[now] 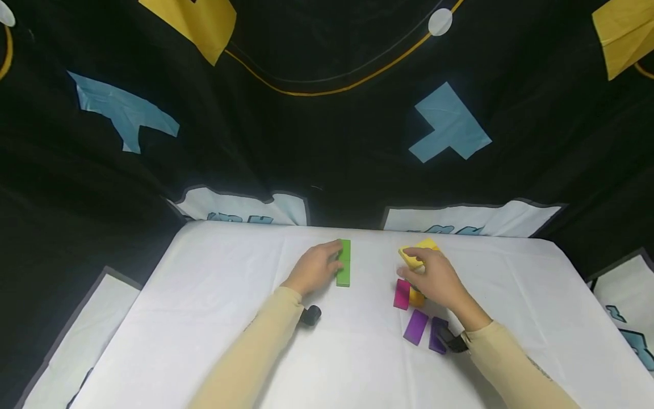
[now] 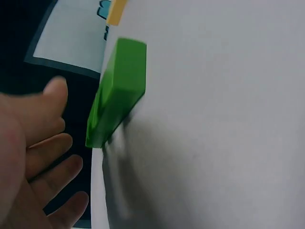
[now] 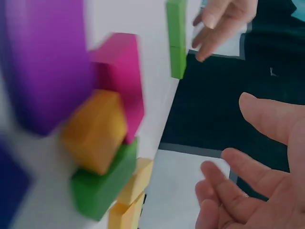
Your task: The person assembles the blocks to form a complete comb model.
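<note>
Two light green blocks [image 1: 343, 274] lie end to end in a line on the table. My left hand [image 1: 313, 268] is just left of them, fingers loosely bent; the left wrist view shows it holding nothing. My right hand [image 1: 438, 279] hovers over a group of coloured blocks, nearest the yellow blocks [image 1: 409, 259]. In the right wrist view that hand [image 3: 257, 176] is spread with nothing in it. Below it are a magenta block [image 1: 402, 294], an orange block [image 1: 416, 299] and a dark green block [image 3: 106, 183], mostly hidden in the head view.
Closer to me lie a purple block [image 1: 416, 327] and a dark purple block [image 1: 436, 336], partly covered by the right wrist camera [image 1: 452, 341]. A white cloth covers the table [image 1: 204, 284]. Behind it hangs a black patterned curtain [image 1: 306, 147].
</note>
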`<action>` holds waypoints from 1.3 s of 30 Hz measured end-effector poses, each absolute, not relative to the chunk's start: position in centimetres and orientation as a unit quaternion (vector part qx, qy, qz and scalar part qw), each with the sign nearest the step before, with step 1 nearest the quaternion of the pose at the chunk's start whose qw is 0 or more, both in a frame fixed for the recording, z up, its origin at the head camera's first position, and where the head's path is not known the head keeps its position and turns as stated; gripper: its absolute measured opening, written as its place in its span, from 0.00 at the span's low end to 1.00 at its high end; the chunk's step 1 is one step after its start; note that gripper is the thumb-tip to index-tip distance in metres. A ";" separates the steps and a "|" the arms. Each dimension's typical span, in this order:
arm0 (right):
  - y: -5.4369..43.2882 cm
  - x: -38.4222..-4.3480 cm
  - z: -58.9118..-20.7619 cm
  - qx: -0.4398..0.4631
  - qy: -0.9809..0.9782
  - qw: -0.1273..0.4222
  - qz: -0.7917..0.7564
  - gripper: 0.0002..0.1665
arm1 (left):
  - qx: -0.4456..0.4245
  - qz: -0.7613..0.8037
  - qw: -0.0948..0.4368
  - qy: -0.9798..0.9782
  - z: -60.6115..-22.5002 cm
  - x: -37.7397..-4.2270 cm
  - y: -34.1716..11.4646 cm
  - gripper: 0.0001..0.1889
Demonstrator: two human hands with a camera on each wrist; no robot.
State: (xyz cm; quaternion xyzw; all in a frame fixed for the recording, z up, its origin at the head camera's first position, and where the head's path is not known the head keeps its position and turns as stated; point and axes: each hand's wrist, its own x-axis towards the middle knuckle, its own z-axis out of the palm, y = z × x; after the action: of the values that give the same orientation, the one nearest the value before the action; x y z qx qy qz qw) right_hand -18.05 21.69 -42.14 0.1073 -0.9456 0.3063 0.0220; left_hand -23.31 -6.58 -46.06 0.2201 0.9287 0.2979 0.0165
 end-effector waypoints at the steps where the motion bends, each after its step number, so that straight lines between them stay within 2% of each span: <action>1: 21.9 -17.6 -42.3 0.102 -0.949 0.021 0.297 0.32 | 0.227 0.288 0.020 0.930 -46.0 -23.5 -6.6 0.27; 8: 22.1 -14.5 -43.4 0.109 -0.973 0.025 0.201 0.33 | 0.243 0.255 0.056 0.934 -46.2 -24.4 -6.4 0.31; 14: 22.1 -13.2 -44.0 0.125 -0.981 0.026 0.146 0.33 | 0.256 0.245 0.057 0.933 -46.7 -24.5 -6.2 0.31; 23: 22.4 -12.8 -44.5 0.120 -0.985 0.000 0.126 0.32 | 0.261 0.221 0.050 0.939 -46.5 -24.4 -6.0 0.28; 30: 22.3 -13.1 -44.8 0.135 -0.984 0.016 0.119 0.34 | 0.241 0.235 0.057 0.940 -46.3 -24.5 -6.0 0.27; 37: 21.9 -13.3 -45.1 0.145 -0.981 0.028 0.123 0.28 | 0.231 0.242 0.061 0.940 -46.5 -24.4 -5.9 0.26; 39: 21.7 -13.4 -45.1 0.145 -0.981 0.029 0.122 0.30 | 0.232 0.240 0.060 0.941 -46.5 -24.4 -5.9 0.26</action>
State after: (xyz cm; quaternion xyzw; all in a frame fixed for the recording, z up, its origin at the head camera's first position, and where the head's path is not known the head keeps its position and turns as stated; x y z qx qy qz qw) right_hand -13.45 21.73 -45.10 0.1451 -0.9815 0.1217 0.0288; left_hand -24.38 -5.92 -46.53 0.2320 0.9409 0.2396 0.0596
